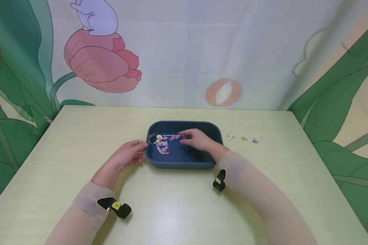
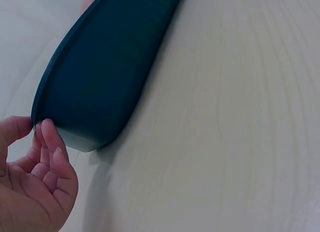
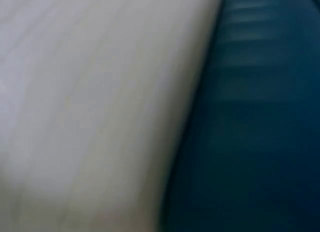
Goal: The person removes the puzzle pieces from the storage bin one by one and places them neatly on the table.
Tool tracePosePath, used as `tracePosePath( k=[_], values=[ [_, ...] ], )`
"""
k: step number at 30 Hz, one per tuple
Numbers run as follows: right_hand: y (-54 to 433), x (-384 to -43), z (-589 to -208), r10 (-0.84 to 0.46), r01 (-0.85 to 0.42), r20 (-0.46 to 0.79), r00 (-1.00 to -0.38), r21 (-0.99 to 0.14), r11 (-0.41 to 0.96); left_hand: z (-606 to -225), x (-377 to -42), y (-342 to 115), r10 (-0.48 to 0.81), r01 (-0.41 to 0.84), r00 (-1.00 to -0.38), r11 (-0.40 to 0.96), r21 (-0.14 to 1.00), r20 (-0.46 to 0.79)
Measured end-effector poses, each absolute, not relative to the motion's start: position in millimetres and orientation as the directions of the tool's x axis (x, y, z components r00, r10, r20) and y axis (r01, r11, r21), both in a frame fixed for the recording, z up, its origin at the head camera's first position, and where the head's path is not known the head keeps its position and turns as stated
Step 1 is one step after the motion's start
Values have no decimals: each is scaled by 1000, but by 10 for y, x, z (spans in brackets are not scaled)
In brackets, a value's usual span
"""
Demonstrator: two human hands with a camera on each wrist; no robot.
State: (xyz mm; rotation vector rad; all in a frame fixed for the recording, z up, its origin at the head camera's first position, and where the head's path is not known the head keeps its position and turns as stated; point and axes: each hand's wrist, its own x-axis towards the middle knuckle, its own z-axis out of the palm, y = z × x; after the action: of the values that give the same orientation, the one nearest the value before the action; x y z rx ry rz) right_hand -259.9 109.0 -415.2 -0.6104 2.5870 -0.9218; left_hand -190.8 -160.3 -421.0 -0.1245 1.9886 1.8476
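A dark blue tray (image 1: 184, 164) sits mid-table with several small pink and yellow paper pieces (image 1: 163, 144) lying in its left half. My left hand (image 1: 142, 149) is at the tray's left rim. In the left wrist view that hand (image 2: 37, 129) pinches the corner of the tray (image 2: 105, 77) between thumb and curled fingers. My right hand (image 1: 184, 136) reaches into the tray from the right, its fingertips at a pink piece (image 1: 174, 137). I cannot make out whether it pinches that piece. The right wrist view is blurred, with only the tray wall (image 3: 260, 122) and table showing.
Three small pieces lie in a row on the table right of the tray: a cream one (image 1: 230, 137), a green one (image 1: 244, 138) and a pink one (image 1: 255, 140). A flower-print curtain (image 1: 184, 51) hangs behind the pale table (image 1: 171, 211).
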Motion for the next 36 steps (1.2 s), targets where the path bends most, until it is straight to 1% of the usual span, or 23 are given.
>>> tracePosePath(
  k=[6, 9, 15, 21, 26, 28, 32, 36],
  values=[
    [1059, -2599, -4211, -498, -317, -269, -824, -510, 800, -4184, -1907, -1589, 218, -349, -903, 134, 928, -371],
    [1042, -2599, -4213, -509, -343, -278, -815, -476, 810, -4181, -1899, -1601, 220, -350, -901, 142, 926, -375],
    [1028, -2599, -4258, -528, -377, -226, -819, -483, 790, -4183, -1888, -1604, 234, -343, -899, 144, 928, -369],
    [999, -2594, -4262, -573, -450, -217, -790, -428, 783, -4180, -1877, -1623, 233, -356, -895, 146, 923, -381],
    [988, -2591, -4265, -587, -454, -187, -788, -466, 759, -4179, -1874, -1624, 237, -361, -892, 141, 922, -385],
    [985, -2591, -4269, -591, -456, -193, -784, -466, 758, -4178, -1872, -1623, 238, -361, -892, 142, 922, -385],
    [990, -2589, -4279, -617, -490, -211, -758, -440, 752, -4175, -1872, -1620, 237, -359, -892, 145, 922, -385],
    [988, -2589, -4274, -675, -551, -149, -723, -465, 693, -4173, -1877, -1622, 233, -357, -894, 148, 922, -383]
  ],
)
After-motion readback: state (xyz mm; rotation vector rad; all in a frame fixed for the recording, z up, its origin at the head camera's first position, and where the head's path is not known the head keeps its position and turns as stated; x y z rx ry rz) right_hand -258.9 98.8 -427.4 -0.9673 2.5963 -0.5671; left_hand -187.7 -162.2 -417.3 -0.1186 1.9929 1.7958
